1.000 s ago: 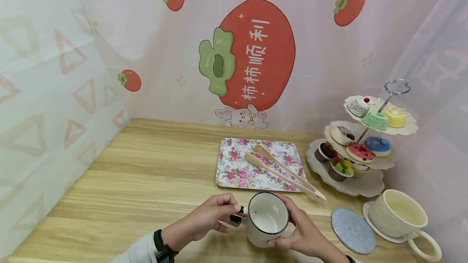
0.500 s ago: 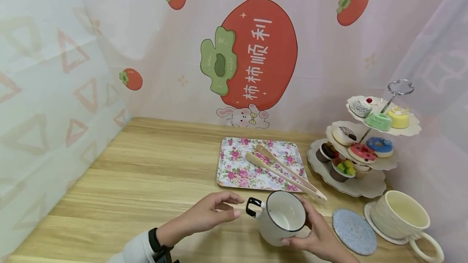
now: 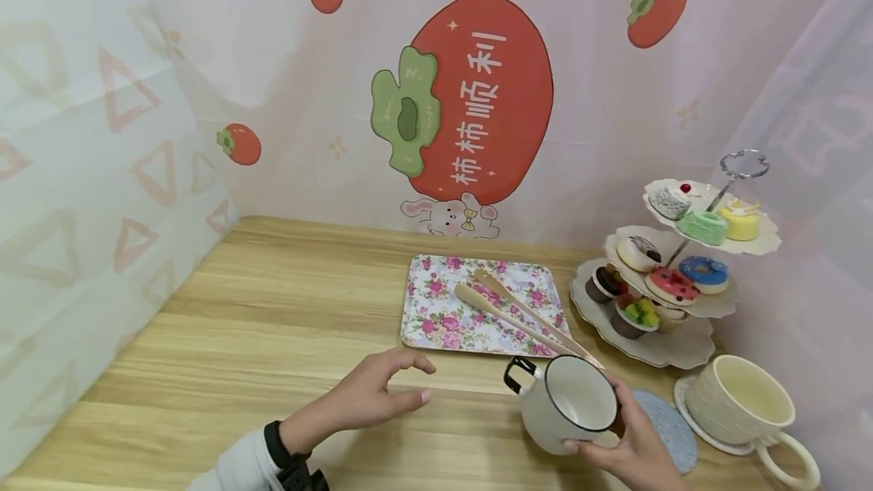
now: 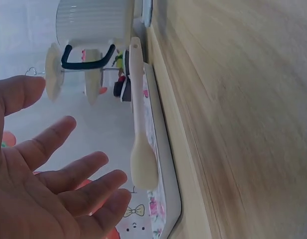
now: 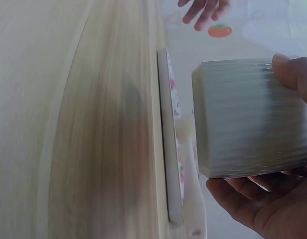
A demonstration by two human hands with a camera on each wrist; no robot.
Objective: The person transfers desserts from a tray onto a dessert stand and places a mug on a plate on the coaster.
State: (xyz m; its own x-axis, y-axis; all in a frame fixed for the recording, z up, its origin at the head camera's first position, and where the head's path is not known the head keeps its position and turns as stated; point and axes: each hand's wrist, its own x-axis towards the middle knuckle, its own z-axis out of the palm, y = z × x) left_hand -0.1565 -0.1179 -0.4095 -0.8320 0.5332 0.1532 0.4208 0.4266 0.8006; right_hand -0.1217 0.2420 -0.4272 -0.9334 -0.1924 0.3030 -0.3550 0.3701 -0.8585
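A white mug with a black rim and black handle is held above the table by my right hand, its thumb and fingers around the far side of the cup. The handle points left, away from that hand. In the right wrist view the ribbed side of the mug shows between thumb and fingers. My left hand hovers to the left, apart from the mug, with nothing in it. Its fingers are spread and relaxed in the left wrist view.
Behind the mug lies a floral tray with wooden tongs across it. A tiered stand of cakes and doughnuts stands at the right. Nearer are a blue-grey round coaster, partly behind the right hand, and a cream mug on a white coaster.
My left hand has let go of the mug's handle and drawn back to the left. The right hand has carried the mug rightward, towards the blue-grey coaster.
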